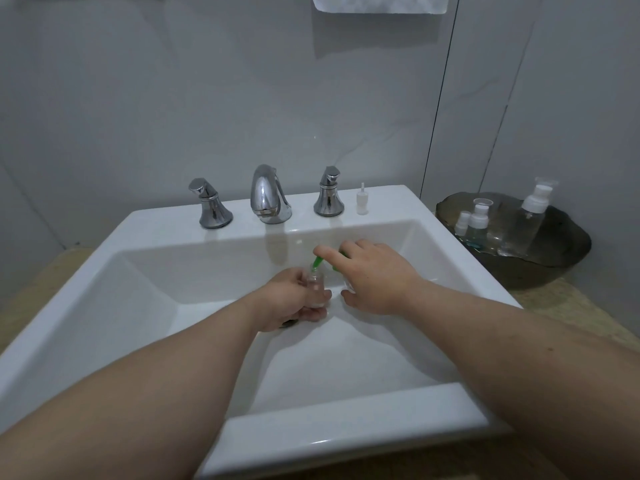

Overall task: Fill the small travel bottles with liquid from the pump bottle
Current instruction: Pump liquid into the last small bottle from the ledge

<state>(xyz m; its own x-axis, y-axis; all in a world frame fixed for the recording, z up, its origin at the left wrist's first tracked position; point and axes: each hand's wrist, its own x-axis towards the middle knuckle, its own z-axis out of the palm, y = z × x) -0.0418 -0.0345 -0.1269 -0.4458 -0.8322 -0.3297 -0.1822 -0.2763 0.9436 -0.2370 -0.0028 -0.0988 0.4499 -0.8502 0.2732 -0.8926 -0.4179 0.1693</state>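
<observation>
Sink rim (pixel 156 216) carries faucet (pixel 266 197), loose pump top (pixel 362 201) (bottle-filled dark bowl (pixel 557 271) beside).

Small clear travel bottle (pixel 316 289): upright, uncapped, gripped in left hand (pixel 291 299) over sink basin (pixel 207 306). Pump bottle (pixel 335 268): mostly hidden under right hand (pixel 374 275). Its green spout (pixel 318 263) slants down to the small bottle's mouth. 3 more white-capped travel bottles (pixel 477 223) stand upright in dark bowl (pixel 568 251), rt of sink; one has blue liquid.
</observation>
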